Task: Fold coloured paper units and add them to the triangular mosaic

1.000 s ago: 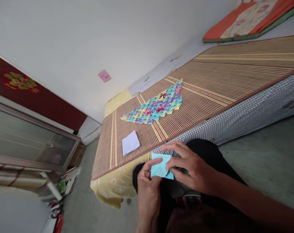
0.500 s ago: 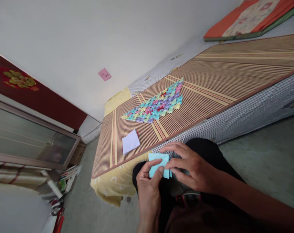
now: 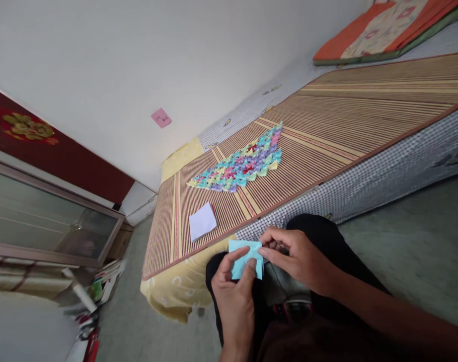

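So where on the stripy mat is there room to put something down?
The mat has a wide bare stretch right of the colourful folded papers, below the orange bedding. A smaller patch lies left of the white pad. It's crowded just off the near edge, where the left hand holds blue paper and the right hand touches it.

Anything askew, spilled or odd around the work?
Mildly odd: the yellow cloth hangs below the mat with a bunched, uneven hem, and a pile at left looks jumbled. The blue paper shows no visible damage.
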The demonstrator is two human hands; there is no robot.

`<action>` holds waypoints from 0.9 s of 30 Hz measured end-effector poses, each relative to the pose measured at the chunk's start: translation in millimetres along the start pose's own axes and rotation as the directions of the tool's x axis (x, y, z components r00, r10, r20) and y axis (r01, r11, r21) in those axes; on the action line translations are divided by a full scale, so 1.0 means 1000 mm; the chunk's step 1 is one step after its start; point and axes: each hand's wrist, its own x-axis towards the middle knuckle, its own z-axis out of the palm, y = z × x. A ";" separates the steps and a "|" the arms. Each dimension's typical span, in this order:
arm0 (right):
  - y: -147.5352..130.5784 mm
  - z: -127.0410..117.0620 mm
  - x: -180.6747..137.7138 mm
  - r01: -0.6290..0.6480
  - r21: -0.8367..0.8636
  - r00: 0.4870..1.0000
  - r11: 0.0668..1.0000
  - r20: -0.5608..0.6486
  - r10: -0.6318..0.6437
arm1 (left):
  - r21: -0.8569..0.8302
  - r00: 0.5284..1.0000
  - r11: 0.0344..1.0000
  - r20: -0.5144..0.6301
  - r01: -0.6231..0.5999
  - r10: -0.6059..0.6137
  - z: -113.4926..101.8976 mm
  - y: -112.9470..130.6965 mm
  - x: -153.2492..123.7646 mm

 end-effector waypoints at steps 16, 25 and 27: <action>0.007 -0.004 0.005 -0.176 0.216 0.983 0.960 0.094 0.159 | 0.111 0.990 0.991 0.129 -0.071 0.056 -0.002 0.005 -0.002; 0.012 -0.005 0.007 -0.145 0.231 0.989 0.962 0.007 0.147 | -0.126 0.966 0.991 0.249 -0.045 0.075 -0.010 -0.001 -0.005; 0.014 -0.005 0.007 -0.147 0.252 0.988 0.956 -0.016 0.156 | -0.194 0.965 0.980 0.249 -0.029 0.078 -0.007 0.000 -0.007</action>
